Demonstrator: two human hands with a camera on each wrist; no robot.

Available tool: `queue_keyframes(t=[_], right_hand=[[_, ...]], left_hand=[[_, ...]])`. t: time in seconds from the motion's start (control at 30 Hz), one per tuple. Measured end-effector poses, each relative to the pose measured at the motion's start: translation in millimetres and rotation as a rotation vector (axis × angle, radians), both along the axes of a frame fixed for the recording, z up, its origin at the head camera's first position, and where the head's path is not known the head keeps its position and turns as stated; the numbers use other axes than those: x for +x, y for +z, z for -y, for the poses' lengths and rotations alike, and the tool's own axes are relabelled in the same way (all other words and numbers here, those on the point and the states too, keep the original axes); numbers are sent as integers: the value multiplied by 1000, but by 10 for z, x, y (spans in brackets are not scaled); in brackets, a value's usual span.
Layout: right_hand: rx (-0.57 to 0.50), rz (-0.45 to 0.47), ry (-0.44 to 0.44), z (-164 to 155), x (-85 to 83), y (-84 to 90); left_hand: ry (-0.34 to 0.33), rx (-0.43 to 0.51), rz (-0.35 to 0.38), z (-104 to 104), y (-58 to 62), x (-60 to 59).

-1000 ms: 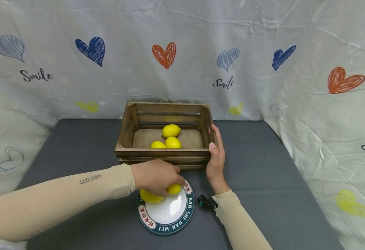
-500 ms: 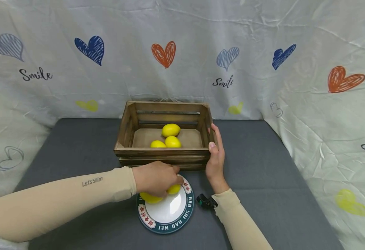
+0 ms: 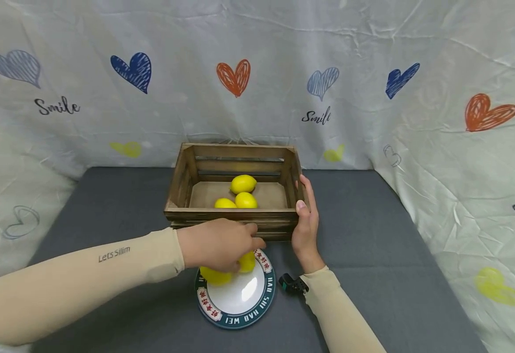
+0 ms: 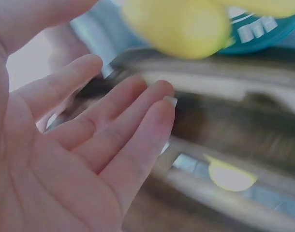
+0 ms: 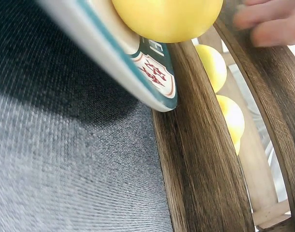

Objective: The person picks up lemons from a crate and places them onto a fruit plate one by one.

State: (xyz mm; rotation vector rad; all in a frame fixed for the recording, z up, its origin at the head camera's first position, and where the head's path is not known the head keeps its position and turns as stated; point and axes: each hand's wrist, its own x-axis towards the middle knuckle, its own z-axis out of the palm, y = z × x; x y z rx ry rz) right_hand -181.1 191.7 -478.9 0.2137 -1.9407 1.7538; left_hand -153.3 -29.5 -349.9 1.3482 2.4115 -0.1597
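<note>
Hands first: we find the left hand [image 3: 217, 243] just below frame centre in the head view, lying over two lemons [image 3: 215, 275] on the plate [image 3: 239, 306]; its wrist view shows the fingers [image 4: 138, 125] straight and together, gripping nothing. The right hand [image 3: 306, 228], right of centre, rests flat against the right end of the wooden crate [image 3: 232, 214], fingers extended. We count three more lemons [image 3: 243, 184] inside the crate. Plate and crate stand on a grey table [image 3: 372, 235]; a heart-printed cloth [image 3: 372, 49] fills the upper frame.

yellow lemons [image 3: 239, 189], brown crate [image 3: 232, 214], teal-rimmed white plate [image 3: 239, 299], heart-print cloth [image 3: 372, 59]
</note>
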Motion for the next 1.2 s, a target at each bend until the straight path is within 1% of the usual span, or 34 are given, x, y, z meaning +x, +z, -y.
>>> queue_keyframes(t=[0.1, 0.23, 0.33, 0.47, 0.53, 0.6, 0.67, 0.8, 0.9, 1.03, 1.13, 1.2], right_hand=[[0, -2, 7, -6, 1, 12], [-11, -4, 17, -3, 3, 19], [-16, -4, 21, -6, 0, 20], [-16, -2, 24, -7, -14, 15], [-12, 0, 21, -8, -16, 10], [-9, 3, 14, -9, -14, 2], [-8, 2, 8, -4, -7, -2], [-6, -3, -3, -23, 0, -4], [-2, -1, -12, -27, 4, -1], [5, 21, -21, -9, 18, 4], [14, 35, -28, 8, 26, 10], [22, 37, -31, 15, 24, 13]], left_hand=[[0, 36, 35, 13, 213, -5], [0, 79, 57, 50, 498, -49], [11, 118, 48, 88, 680, -115], [42, 190, 32, 141, 860, -262], [59, 219, 24, 161, 904, -363], [83, 231, 14, 168, 914, -477], [112, 222, -2, 166, 904, -589], [149, 173, -2, 111, 820, -845], [165, 148, 39, 66, 690, -1037], [193, 126, 84, 25, 453, -1262], [207, 130, 89, 3, 297, -1385], [224, 136, 84, -11, 236, -1435]])
